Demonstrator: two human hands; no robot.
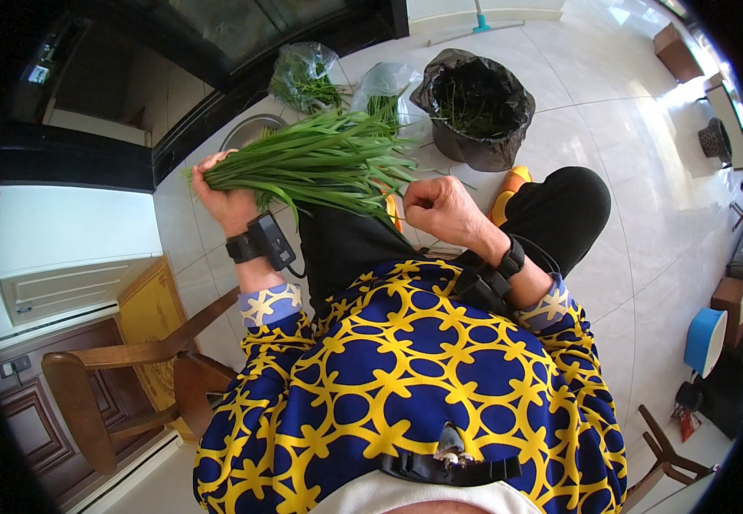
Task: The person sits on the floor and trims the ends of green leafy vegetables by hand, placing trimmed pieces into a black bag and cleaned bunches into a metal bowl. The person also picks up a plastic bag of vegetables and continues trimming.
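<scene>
My left hand [227,209] grips a thick bunch of green garlic chives [320,157] at the stem end. The long leaves fan out to the right above my left thigh. My right hand [445,209] is curled into a loose fist just beyond the leaf tips. Whatever might be pinched inside those fingers is hidden. Behind the bunch, a round metal basin [235,133] shows partly, with pale stems inside. Two clear plastic bags, a left one [300,64] and a right one [389,76], hold more green stalks on the floor.
A bin with a black plastic liner [512,138] stands in front of my right foot, with green scraps inside. Past it lies a mop or squeegee with a teal joint [481,26]. To the left are a wooden chair [111,356] and a white cabinet [76,231].
</scene>
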